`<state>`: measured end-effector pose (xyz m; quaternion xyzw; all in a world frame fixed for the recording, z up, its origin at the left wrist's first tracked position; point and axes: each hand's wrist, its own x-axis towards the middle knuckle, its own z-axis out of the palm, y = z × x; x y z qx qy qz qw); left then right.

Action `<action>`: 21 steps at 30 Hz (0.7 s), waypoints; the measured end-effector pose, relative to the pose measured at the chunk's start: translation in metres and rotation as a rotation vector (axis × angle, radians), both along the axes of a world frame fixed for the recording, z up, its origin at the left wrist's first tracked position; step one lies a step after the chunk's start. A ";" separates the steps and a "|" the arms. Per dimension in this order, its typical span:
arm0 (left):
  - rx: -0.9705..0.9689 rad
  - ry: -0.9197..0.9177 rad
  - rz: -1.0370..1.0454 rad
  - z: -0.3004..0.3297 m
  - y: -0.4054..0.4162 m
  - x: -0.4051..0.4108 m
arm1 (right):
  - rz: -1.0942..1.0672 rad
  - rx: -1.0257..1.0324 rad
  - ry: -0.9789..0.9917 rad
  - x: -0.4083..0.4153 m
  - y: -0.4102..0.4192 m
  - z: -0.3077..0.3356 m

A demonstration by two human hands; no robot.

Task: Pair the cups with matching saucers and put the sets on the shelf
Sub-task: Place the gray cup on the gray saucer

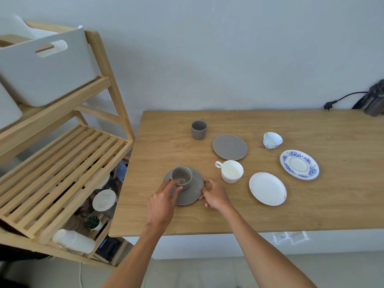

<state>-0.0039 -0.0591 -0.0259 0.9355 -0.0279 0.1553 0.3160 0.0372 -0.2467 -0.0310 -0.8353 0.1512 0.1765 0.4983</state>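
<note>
A grey cup stands on a grey saucer near the table's front left. My left hand touches the cup's near side and lies over the saucer's left rim. My right hand grips the saucer's right rim. Farther back stand a second grey cup and a bare grey saucer. A white cup, a white saucer, a blue-patterned cup and a blue-patterned saucer lie to the right. The slatted wooden shelf stands left of the table.
A white bin fills the shelf's upper level. Jars, a bottle and a small plant sit on the lower level. A dark appliance with a cord and plug rests at the wooden table's back right corner.
</note>
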 end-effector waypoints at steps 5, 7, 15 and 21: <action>-0.020 0.027 0.008 -0.001 -0.002 0.000 | -0.002 -0.002 0.005 0.000 0.003 -0.002; -0.018 0.040 0.007 -0.001 -0.002 -0.001 | 0.006 -0.002 0.007 0.000 0.003 -0.001; 0.012 0.039 0.010 0.001 -0.003 -0.002 | 0.064 0.014 0.050 0.000 0.000 0.008; -0.039 0.097 0.060 0.004 -0.001 -0.004 | 0.107 0.020 0.017 -0.004 -0.003 0.013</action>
